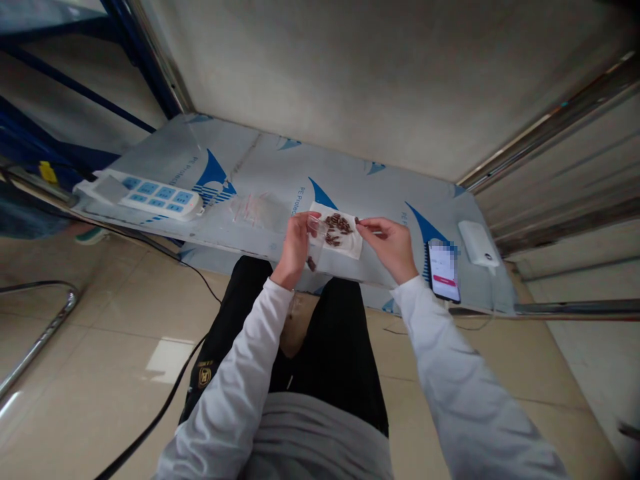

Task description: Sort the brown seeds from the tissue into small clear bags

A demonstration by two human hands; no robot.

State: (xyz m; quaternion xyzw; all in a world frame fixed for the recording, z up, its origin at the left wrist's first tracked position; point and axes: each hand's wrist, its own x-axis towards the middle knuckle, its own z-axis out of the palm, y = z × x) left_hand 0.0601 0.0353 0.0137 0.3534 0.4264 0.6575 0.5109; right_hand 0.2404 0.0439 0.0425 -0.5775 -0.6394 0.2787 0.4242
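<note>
My left hand (296,245) is closed on a small clear plastic bag (315,241), which has a few brown pieces at its bottom. Beside it, a white sheet of paper (354,251) lies on the table, bearing a heap of small dark brown pieces (338,225), too small to name for sure. Over the sheet's right edge is my right hand (389,241), its thumb and forefinger pinched together on one small brown piece (357,221).
Left on the film-covered table (265,160) sit a white power strip (163,197) and a pile of clear plastic bags (257,210). On the right are a lit phone (444,272) and a white power bank (477,243) with a cable. A wall stands behind.
</note>
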